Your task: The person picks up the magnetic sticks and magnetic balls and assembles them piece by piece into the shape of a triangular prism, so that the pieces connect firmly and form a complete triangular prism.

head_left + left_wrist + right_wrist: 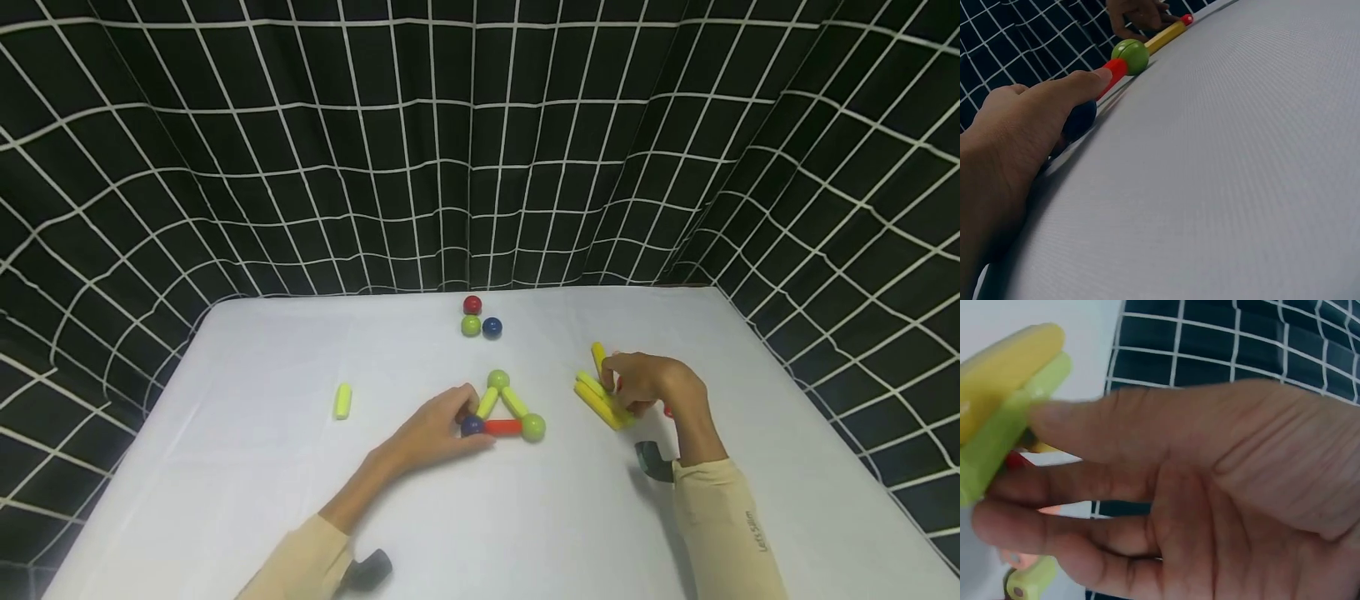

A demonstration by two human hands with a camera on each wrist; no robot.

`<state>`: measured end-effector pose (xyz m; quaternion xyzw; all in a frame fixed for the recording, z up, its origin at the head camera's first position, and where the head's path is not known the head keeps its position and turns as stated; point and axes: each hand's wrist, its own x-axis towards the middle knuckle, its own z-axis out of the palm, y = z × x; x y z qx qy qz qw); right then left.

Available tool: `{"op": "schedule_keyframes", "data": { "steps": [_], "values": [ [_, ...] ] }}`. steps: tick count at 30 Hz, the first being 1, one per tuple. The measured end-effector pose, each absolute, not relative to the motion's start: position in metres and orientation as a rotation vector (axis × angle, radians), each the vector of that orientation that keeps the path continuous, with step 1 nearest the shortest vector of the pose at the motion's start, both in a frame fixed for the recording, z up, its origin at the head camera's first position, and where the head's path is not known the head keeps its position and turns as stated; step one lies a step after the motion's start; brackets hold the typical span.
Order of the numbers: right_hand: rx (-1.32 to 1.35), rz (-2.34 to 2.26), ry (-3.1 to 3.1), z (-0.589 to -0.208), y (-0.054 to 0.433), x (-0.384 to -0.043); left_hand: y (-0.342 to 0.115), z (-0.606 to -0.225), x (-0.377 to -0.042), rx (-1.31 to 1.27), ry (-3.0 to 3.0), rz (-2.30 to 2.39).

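Note:
On the white table, a triangle of balls and sticks has light green sticks (515,402) for two sides and a red stick (504,427) for the third. Green balls (533,427) form two corners and a blue ball (472,426) the left one. My left hand (438,427) holds that blue ball, its thumb along the red stick. To the right, my right hand (651,383) reaches into a pile of sticks. The right wrist view has its thumb and forefinger at a light green stick (1007,431), apparently pinching it, beside a yellow stick (1016,359).
Beyond the triangle sit a red ball (472,305), a green ball (471,325) and another blue ball (492,327). A lone light green stick (342,401) lies at the left. Black netted cloth (420,150) walls the table's back and sides.

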<state>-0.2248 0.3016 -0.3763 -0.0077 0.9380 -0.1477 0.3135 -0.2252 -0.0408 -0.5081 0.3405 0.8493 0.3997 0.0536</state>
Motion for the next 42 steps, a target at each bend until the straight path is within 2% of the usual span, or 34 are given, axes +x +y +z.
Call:
{"op": "schedule_keyframes", "data": {
  "steps": [11, 21, 27, 30, 35, 42],
  "values": [
    [0.022, -0.193, 2.566, -0.386, 0.273, -0.224, -0.039, -0.505, -0.226, 1.099, 2.598, 1.206],
    [0.082, -0.141, 2.496, -0.388, 0.272, -0.223, -0.04, -0.507, -0.224, 1.105, 2.595, 1.211],
    [0.097, -0.102, 2.581, -0.376, 0.271, -0.22, -0.041, -0.506, -0.224, 1.11, 2.601, 1.215],
    [-0.003, -0.124, 2.636, -0.369, 0.272, -0.217, -0.041, -0.504, -0.224, 1.108, 2.597, 1.218],
    [-0.384, -0.395, 2.639, -0.363, 0.267, -0.218, -0.043, -0.505, -0.224, 1.112, 2.569, 1.252],
    [-0.838, -0.677, 2.622, -0.368, 0.232, -0.22, -0.042, -0.506, -0.227, 1.107, 2.539, 1.296]
  ]
}}
